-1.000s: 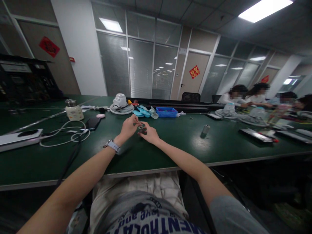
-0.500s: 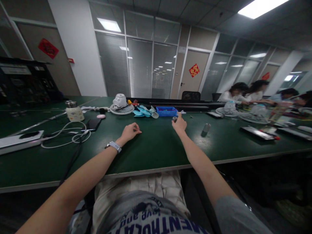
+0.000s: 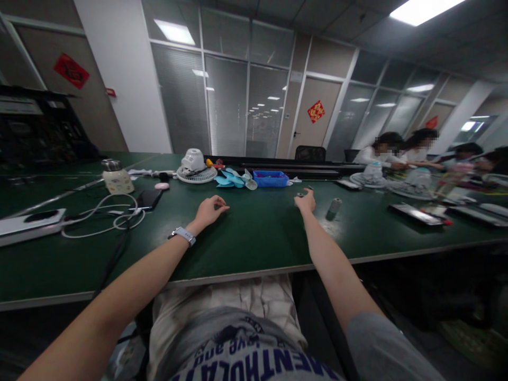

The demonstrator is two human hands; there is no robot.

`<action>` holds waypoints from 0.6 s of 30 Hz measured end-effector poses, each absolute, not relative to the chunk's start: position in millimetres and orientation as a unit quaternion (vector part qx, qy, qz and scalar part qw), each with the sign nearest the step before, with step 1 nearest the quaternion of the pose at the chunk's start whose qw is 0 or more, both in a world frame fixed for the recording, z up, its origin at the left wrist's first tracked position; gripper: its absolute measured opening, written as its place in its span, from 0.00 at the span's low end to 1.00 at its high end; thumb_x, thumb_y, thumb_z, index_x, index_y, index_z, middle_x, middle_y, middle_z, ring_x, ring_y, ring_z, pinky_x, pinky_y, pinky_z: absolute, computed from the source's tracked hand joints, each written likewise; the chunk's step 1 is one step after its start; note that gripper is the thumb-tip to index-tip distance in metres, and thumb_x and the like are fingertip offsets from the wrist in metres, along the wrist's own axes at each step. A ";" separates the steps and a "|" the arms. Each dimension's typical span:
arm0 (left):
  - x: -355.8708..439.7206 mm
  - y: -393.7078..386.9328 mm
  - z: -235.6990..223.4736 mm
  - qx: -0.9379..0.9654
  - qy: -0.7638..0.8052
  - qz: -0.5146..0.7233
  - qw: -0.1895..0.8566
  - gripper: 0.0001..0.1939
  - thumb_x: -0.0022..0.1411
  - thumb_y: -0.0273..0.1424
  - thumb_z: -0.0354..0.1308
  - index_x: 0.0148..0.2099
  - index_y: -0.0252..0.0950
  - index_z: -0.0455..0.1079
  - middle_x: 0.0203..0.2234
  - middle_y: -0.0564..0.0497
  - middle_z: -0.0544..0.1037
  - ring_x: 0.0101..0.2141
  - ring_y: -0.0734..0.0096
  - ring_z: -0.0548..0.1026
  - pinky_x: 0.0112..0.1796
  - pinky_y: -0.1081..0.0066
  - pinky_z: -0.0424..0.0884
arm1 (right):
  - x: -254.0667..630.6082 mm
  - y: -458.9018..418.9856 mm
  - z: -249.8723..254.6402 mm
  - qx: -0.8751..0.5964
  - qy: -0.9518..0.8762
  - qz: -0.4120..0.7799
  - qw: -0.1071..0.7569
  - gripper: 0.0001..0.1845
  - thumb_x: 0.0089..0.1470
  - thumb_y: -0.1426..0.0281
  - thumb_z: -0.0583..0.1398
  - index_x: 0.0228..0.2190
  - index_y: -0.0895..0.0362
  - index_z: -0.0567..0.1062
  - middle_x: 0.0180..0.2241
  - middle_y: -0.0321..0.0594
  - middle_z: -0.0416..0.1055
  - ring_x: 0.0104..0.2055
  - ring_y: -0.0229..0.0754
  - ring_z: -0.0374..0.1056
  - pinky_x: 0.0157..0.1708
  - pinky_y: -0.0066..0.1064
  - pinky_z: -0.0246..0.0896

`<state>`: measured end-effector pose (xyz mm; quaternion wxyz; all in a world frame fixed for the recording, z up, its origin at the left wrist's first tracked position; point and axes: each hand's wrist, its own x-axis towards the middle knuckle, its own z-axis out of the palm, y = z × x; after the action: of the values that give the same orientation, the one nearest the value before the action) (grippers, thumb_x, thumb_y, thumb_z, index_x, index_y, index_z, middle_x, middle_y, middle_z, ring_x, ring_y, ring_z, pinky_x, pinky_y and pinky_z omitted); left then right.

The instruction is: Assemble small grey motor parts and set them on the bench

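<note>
My right hand [image 3: 306,202] is above the table right of centre, its fingers closed round a small grey metal cylinder [image 3: 300,195]. Only the cylinder's top end shows. A tiny thin piece [image 3: 310,188] is by the fingertips of that hand; I cannot tell whether they touch it. Just to the right stands a similar grey cylinder [image 3: 333,208], upright on the green table [image 3: 254,238]. My left hand [image 3: 210,211], a watch on its wrist, rests loosely curled at centre left. A small gap shows between its thumb and fingers, with nothing visible in them.
Beyond the hands stand a blue bin [image 3: 271,180], light-blue fan blades [image 3: 230,179] and a white fan part on a round grille [image 3: 196,174]. On the left are a bottle [image 3: 118,177], a phone [image 3: 150,199] and white cable [image 3: 95,233]. People [image 3: 389,151] sit farther right.
My right hand has moved right with the small cylinder, away from the front of the blue bin and closer to the standing cylinder. My left hand is almost still.
</note>
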<state>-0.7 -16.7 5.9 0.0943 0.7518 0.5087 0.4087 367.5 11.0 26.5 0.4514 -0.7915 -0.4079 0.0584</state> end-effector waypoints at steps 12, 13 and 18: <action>-3.4 -15.1 8.2 0.635 0.611 0.465 0.084 0.12 0.61 0.41 0.55 0.41 0.38 0.69 0.35 0.43 0.81 0.38 0.57 0.78 0.40 0.62 0.70 | 248.3 -16.4 35.1 -0.549 -0.666 0.095 0.495 0.32 0.48 0.65 0.67 0.54 0.50 0.65 0.39 0.36 0.75 0.39 0.41 0.73 0.43 0.35 0.66; -3.3 -15.3 8.5 0.630 0.614 0.467 0.087 0.12 0.61 0.40 0.54 0.41 0.38 0.69 0.35 0.42 0.81 0.38 0.57 0.78 0.40 0.63 0.70 | 230.1 -23.1 32.5 -0.508 -0.700 0.124 0.487 0.33 0.47 0.64 0.68 0.54 0.50 0.65 0.37 0.35 0.75 0.37 0.40 0.73 0.41 0.34 0.67; -0.5 -18.9 12.1 0.627 0.609 0.479 0.083 0.15 0.62 0.43 0.52 0.41 0.37 0.70 0.35 0.43 0.81 0.38 0.57 0.78 0.40 0.64 0.69 | 169.1 -50.9 19.2 -0.371 -0.802 0.181 0.431 0.34 0.46 0.66 0.69 0.54 0.49 0.66 0.37 0.34 0.75 0.35 0.39 0.73 0.39 0.30 0.67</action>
<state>-0.5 -18.9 12.1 0.0833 0.6266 0.6094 0.4786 169.1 -50.9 19.2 0.4309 -0.3712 -0.8024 0.1805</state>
